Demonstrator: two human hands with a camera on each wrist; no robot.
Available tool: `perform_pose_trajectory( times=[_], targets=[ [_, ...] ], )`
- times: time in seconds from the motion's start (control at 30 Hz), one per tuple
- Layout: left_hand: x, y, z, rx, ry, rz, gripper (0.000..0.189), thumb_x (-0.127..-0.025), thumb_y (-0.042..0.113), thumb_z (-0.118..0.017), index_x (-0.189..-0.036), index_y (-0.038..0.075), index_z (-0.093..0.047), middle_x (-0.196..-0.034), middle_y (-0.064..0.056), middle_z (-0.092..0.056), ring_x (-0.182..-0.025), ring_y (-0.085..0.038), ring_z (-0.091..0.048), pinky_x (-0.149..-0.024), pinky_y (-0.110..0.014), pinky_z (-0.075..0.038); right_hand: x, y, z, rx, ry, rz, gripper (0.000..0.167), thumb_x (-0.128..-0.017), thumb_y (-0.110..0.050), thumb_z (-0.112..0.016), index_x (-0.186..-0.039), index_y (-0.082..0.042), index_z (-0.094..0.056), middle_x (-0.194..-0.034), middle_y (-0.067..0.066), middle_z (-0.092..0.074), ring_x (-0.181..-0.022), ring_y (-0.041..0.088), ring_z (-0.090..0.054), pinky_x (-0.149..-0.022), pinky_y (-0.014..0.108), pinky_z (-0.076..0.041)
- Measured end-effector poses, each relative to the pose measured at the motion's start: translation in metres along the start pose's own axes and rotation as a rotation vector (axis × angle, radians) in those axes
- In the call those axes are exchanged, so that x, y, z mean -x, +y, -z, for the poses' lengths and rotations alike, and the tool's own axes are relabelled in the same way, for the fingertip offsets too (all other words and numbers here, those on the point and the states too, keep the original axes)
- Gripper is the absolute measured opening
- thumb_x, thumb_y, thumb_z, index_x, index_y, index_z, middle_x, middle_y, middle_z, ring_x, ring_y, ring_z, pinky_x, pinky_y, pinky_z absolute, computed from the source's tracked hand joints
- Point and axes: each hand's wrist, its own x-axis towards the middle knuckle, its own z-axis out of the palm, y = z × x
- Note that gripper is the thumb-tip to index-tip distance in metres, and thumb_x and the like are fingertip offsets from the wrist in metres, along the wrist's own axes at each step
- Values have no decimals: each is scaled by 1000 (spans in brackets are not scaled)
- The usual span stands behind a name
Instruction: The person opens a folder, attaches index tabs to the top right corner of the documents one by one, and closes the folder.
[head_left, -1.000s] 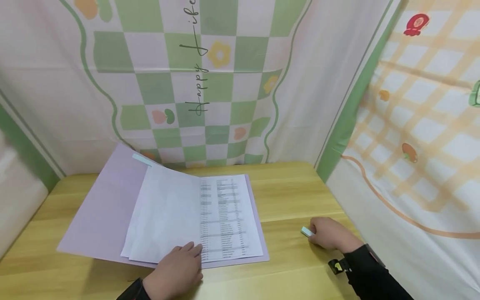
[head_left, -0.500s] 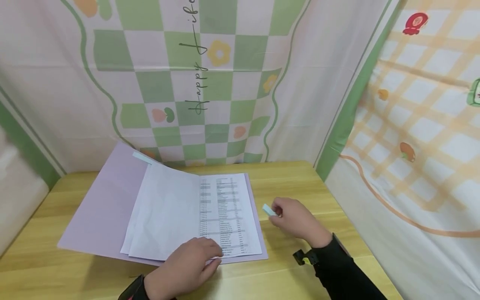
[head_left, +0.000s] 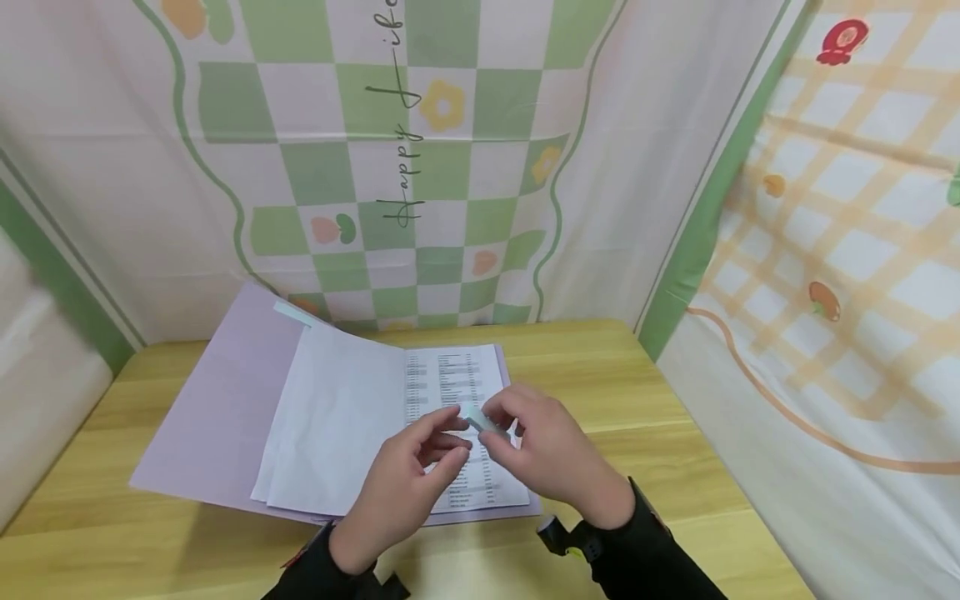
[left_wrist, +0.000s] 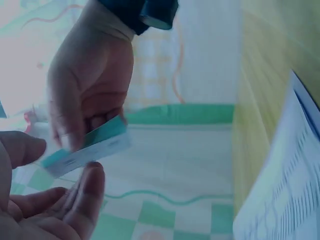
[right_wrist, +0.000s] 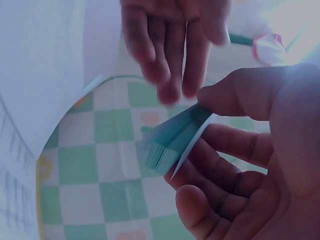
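A small pad of pale teal sticky notes (head_left: 480, 419) is pinched between thumb and fingers of my right hand (head_left: 555, 450), above the printed page (head_left: 461, 375). In the right wrist view the thin leaves of the sticky notes (right_wrist: 175, 142) fan slightly apart at one end. My left hand (head_left: 397, 479) hovers close beside the pad, its fingers loosely bent and holding nothing. From the left wrist, its thumb and fingers appear on either side of the sticky notes' (left_wrist: 90, 152) near end, seemingly apart from it. Below lies an open lilac folder (head_left: 202, 425) with paper sheets inside.
A pale blue strip (head_left: 295, 314) sticks at the top of the turned white sheets (head_left: 337, 425). The folder's left cover stands tilted up off the wooden table (head_left: 600, 375). Patterned cloth (head_left: 442, 167) hangs behind and at both sides.
My right hand has carried the sticky notes leftward from the table's right side to over the printed page. My left hand has lifted off the folder's lower edge and come up beside them.
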Motion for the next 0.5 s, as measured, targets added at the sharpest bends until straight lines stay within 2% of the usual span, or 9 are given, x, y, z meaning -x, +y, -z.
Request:
perform_pose_trajectory(
  times=[0.07,0.13,0.23,0.33,0.5],
  targets=[
    [-1,2,-1,86,-15,22,51,-99,26,-65,-144,8,-49,-121,-4,-63,-105,-14,-65,-88,-30,-52,1,-7,0,-4,18,43,13,-88,-14,-73,-99,-14,-65,-92,-10,-55,-83,9,-54,-70,31,-51],
    [-2,3,-2,117,-10,3,48,-98,26,-66,-141,10,-51,-116,-3,-64,-102,-16,-65,-85,-30,-53,2,-12,-1,-3,35,78,13,-89,-14,-73,-100,-13,-66,-93,-9,-56,-84,9,-54,-70,28,-51],
    [-2,3,-3,69,37,-72,36,-98,23,-67,-132,13,-59,-99,2,-64,-86,-15,-63,-73,-27,-53,2,-19,-1,12,60,122,14,-89,-13,-73,-102,-11,-68,-96,-8,-57,-85,8,-54,-71,26,-50],
    [-1,3,-2,9,92,-151,26,-96,19,-68,-122,16,-63,-86,5,-58,-71,-14,-53,-62,-26,-46,2,-23,0,23,74,144,17,-89,-14,-74,-105,-10,-70,-98,-7,-59,-86,8,-55,-73,26,-50],
    [1,1,1,-8,124,-250,25,-95,12,-68,-120,17,-64,-79,7,-54,-62,-12,-43,-54,-26,-41,3,-27,2,31,98,164,24,-87,-15,-77,-109,-11,-70,-102,-7,-59,-90,9,-57,-75,29,-51]
  ],
)
